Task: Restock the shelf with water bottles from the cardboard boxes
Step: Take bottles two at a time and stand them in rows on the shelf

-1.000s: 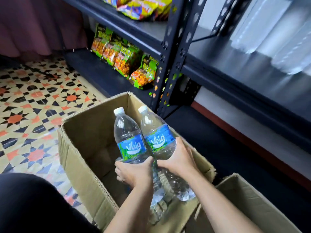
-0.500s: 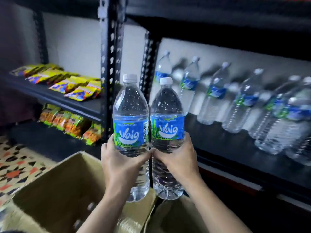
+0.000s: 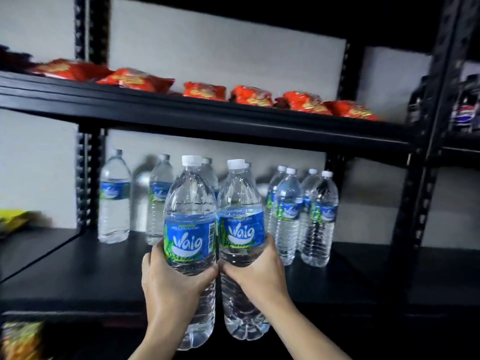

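We are holding two clear, full water bottles upright and touching in front of the black shelf (image 3: 78, 268): the left bottle (image 3: 191, 216) and the right bottle (image 3: 240, 214), both white-capped and blue-labelled, their bases hanging below its front edge. Matching stocked bottles (image 3: 114, 196) are standing upright along the shelf's back, clustering toward its right end.

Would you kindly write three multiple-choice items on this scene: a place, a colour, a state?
1. Where do the red snack packets lie?
A. on the board above the standing water bottles
B. on the floor
C. in a carton
2. What colour are the caps of the two held bottles?
A. red
B. white
C. green
3. What is the left hand doing?
A. hanging idle
B. pressing a board
C. gripping a bottle
Answers: 1 A, they line the upper board; 2 B, both caps show white; 3 C, it wraps the bottle.
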`<state>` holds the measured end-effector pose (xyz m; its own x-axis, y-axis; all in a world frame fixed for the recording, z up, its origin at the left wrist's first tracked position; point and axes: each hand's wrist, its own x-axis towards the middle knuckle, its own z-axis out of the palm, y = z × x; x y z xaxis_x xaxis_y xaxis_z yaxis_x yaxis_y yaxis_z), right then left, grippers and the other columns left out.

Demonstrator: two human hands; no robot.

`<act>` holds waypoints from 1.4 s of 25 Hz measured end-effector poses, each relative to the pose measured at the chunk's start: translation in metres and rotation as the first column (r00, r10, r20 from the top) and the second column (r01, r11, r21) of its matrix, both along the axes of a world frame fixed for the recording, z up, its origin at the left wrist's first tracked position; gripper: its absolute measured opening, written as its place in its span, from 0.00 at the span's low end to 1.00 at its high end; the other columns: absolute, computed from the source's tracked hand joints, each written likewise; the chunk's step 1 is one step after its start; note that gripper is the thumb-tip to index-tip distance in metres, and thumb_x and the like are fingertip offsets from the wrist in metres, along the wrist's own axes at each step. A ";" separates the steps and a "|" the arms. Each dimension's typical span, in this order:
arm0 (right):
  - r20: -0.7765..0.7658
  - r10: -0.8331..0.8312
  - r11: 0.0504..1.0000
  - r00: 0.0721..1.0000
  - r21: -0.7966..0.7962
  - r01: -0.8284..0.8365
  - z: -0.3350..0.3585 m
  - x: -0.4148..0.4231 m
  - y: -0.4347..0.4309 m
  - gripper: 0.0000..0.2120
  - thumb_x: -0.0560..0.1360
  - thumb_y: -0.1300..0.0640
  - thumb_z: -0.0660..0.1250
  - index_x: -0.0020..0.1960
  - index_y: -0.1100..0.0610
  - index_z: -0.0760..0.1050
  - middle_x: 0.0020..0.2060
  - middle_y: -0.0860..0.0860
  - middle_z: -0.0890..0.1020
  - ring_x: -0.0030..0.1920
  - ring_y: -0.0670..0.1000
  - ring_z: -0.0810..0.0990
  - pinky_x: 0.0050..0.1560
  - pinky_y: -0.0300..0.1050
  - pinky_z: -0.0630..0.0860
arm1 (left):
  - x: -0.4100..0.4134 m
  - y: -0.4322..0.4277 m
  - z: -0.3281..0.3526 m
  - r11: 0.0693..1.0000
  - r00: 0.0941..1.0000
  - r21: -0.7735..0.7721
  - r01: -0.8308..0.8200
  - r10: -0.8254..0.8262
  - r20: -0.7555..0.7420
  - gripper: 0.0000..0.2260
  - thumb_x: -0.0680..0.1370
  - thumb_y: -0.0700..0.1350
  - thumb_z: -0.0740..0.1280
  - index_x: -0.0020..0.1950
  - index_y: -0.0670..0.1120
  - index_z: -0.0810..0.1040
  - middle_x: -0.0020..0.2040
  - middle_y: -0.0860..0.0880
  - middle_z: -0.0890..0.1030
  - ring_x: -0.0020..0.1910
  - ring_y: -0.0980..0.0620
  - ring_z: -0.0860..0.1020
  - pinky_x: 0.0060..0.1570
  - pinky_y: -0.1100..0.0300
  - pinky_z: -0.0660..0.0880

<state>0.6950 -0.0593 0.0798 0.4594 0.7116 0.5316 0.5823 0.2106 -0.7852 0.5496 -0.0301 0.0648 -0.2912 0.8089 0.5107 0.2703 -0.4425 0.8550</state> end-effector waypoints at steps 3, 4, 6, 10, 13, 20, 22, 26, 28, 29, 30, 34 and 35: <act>-0.018 -0.021 1.000 1.000 -0.010 0.021 0.006 0.023 0.016 0.34 0.56 0.45 0.81 0.56 0.44 0.68 0.48 0.39 0.79 0.53 0.42 0.78 0.47 0.32 0.71 | 0.027 0.019 0.006 0.999 0.999 -0.014 0.033 -0.033 -0.001 0.42 0.53 0.54 0.84 0.62 0.43 0.74 0.54 0.45 0.76 0.56 0.45 0.76 0.59 0.48 0.74; -0.019 -0.020 0.999 1.000 -0.025 0.020 0.009 0.029 0.023 0.33 0.58 0.46 0.81 0.56 0.44 0.67 0.48 0.38 0.78 0.53 0.42 0.77 0.45 0.30 0.68 | 0.032 0.027 0.007 0.999 0.999 -0.016 0.034 -0.034 0.000 0.42 0.52 0.55 0.84 0.61 0.43 0.73 0.54 0.45 0.76 0.56 0.44 0.76 0.59 0.47 0.75; -0.007 -0.008 0.998 1.000 -0.064 0.008 0.011 0.036 0.038 0.34 0.60 0.46 0.82 0.57 0.43 0.64 0.47 0.36 0.73 0.53 0.41 0.74 0.47 0.32 0.66 | 0.040 0.044 0.009 0.999 0.999 -0.006 0.041 -0.041 0.006 0.42 0.53 0.54 0.84 0.61 0.42 0.73 0.54 0.45 0.75 0.56 0.44 0.76 0.59 0.47 0.74; 0.003 -0.018 0.995 1.000 -0.103 0.018 0.017 0.041 0.077 0.37 0.59 0.43 0.82 0.59 0.46 0.65 0.48 0.40 0.72 0.51 0.43 0.71 0.51 0.37 0.66 | 0.046 0.076 0.015 0.999 0.998 0.010 0.053 -0.053 0.023 0.43 0.54 0.55 0.84 0.63 0.43 0.72 0.56 0.45 0.75 0.58 0.44 0.74 0.61 0.48 0.72; -0.039 -0.052 0.994 0.998 -0.103 0.048 0.018 0.046 0.114 0.37 0.59 0.45 0.83 0.60 0.52 0.66 0.47 0.43 0.78 0.48 0.47 0.79 0.47 0.41 0.75 | 0.048 0.101 0.018 0.997 0.996 -0.006 0.075 -0.074 0.045 0.44 0.51 0.61 0.81 0.62 0.46 0.72 0.55 0.47 0.77 0.57 0.44 0.76 0.59 0.44 0.74; -0.221 -0.035 0.999 0.975 -0.020 0.032 0.008 0.059 0.148 0.45 0.67 0.52 0.79 0.74 0.50 0.55 0.66 0.52 0.71 0.60 0.49 0.73 0.63 0.42 0.68 | 0.046 0.126 0.025 0.996 0.997 0.046 0.077 -0.078 0.024 0.39 0.56 0.50 0.83 0.63 0.46 0.72 0.55 0.47 0.76 0.56 0.46 0.75 0.60 0.49 0.73; -0.229 -0.061 0.998 0.971 -0.032 0.055 -0.007 0.058 0.152 0.38 0.64 0.51 0.80 0.63 0.43 0.59 0.57 0.45 0.76 0.52 0.49 0.79 0.57 0.50 0.78 | 0.043 0.127 0.024 0.995 0.997 0.060 0.075 -0.077 0.027 0.39 0.56 0.51 0.83 0.63 0.46 0.72 0.55 0.48 0.76 0.56 0.45 0.76 0.59 0.47 0.74; -0.193 -0.013 1.000 0.981 -0.028 0.008 -0.021 0.063 0.150 0.37 0.65 0.50 0.80 0.59 0.42 0.55 0.46 0.34 0.65 0.49 0.43 0.72 0.54 0.40 0.69 | 0.043 0.125 0.023 0.996 0.997 0.042 0.077 -0.078 0.021 0.40 0.56 0.51 0.83 0.64 0.46 0.72 0.55 0.48 0.75 0.57 0.45 0.75 0.60 0.47 0.73; -0.187 -0.010 1.000 0.982 -0.014 0.008 -0.021 0.064 0.149 0.38 0.65 0.52 0.80 0.62 0.43 0.56 0.46 0.34 0.64 0.52 0.42 0.68 0.55 0.36 0.65 | 0.043 0.123 0.022 0.997 0.998 0.045 0.063 -0.063 0.002 0.40 0.56 0.52 0.84 0.64 0.46 0.72 0.55 0.48 0.75 0.57 0.45 0.75 0.61 0.46 0.72; -0.193 -0.007 1.000 0.981 -0.016 0.004 -0.022 0.065 0.150 0.38 0.65 0.53 0.80 0.63 0.44 0.57 0.46 0.35 0.64 0.52 0.41 0.67 0.56 0.35 0.64 | 0.042 0.123 0.021 0.998 0.998 0.043 0.055 -0.055 -0.004 0.41 0.56 0.52 0.84 0.64 0.45 0.72 0.55 0.48 0.75 0.57 0.45 0.74 0.62 0.45 0.72; -0.198 -0.005 1.000 0.980 -0.020 0.001 -0.023 0.065 0.151 0.38 0.65 0.53 0.80 0.63 0.44 0.58 0.46 0.35 0.64 0.51 0.41 0.67 0.55 0.35 0.64 | 0.042 0.123 0.021 0.998 0.999 0.039 0.050 -0.050 -0.008 0.41 0.56 0.52 0.84 0.65 0.45 0.72 0.55 0.47 0.74 0.58 0.45 0.74 0.62 0.45 0.72; -0.238 -0.014 1.000 0.971 0.010 0.017 -0.019 0.066 0.158 0.37 0.64 0.53 0.81 0.59 0.41 0.56 0.44 0.36 0.67 0.43 0.40 0.70 0.53 0.37 0.65 | 0.042 0.120 0.022 0.998 0.999 0.046 0.046 -0.046 -0.017 0.41 0.56 0.51 0.84 0.65 0.44 0.72 0.54 0.48 0.74 0.57 0.45 0.74 0.62 0.47 0.71; -0.242 -0.016 1.000 0.970 0.017 0.021 -0.019 0.066 0.161 0.37 0.64 0.54 0.81 0.59 0.41 0.56 0.46 0.39 0.70 0.45 0.43 0.71 0.53 0.37 0.65 | 0.042 0.120 0.022 0.997 0.999 0.052 0.049 -0.048 -0.016 0.40 0.56 0.51 0.84 0.64 0.45 0.72 0.54 0.48 0.73 0.57 0.45 0.74 0.62 0.49 0.71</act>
<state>0.7610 0.1022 0.0606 0.5889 0.6923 0.4171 0.3801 0.2181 -0.8989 0.5912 0.0897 0.0869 -0.2445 0.7942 0.5563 0.2598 -0.4991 0.8267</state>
